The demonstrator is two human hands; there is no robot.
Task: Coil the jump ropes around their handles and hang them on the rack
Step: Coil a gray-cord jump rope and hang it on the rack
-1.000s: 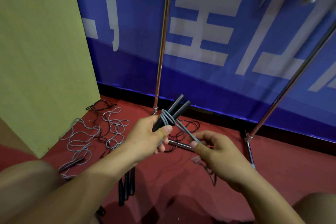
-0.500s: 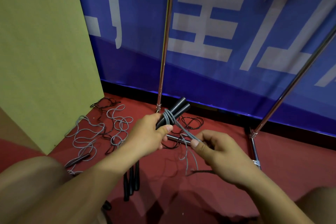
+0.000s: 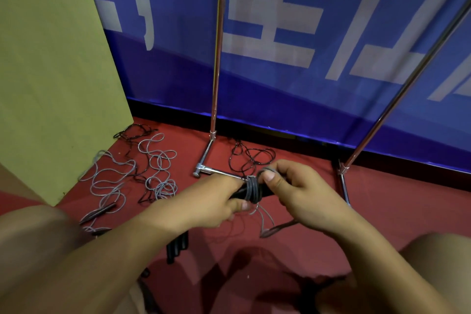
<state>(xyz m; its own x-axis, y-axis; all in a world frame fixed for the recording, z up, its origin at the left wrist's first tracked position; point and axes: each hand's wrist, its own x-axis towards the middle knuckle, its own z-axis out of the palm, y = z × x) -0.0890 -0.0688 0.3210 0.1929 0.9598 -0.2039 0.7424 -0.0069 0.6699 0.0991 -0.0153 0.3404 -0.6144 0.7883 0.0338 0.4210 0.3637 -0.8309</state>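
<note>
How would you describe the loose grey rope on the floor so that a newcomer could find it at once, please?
Start at the yellow-green board on the left; the red floor at its foot holds several ropes. The grey rope sprawls there in open loops. Unlike the thin black rope by the rack's foot, it is pale and thicker.

Between the fingers (image 3: 270, 178) sit black handles (image 3: 242, 190) wrapped in grey rope (image 3: 252, 190). Beyond the fingertips, a blue banner (image 3: 280, 84) bears large white characters above a black strip, crossed by shiny chrome rack poles (image 3: 216, 58). Left of the fingers, grey and black loose ropes (image 3: 132, 173) lie on the red floor (image 3: 382, 211) beside an olive-green panel (image 3: 51, 71).
</note>
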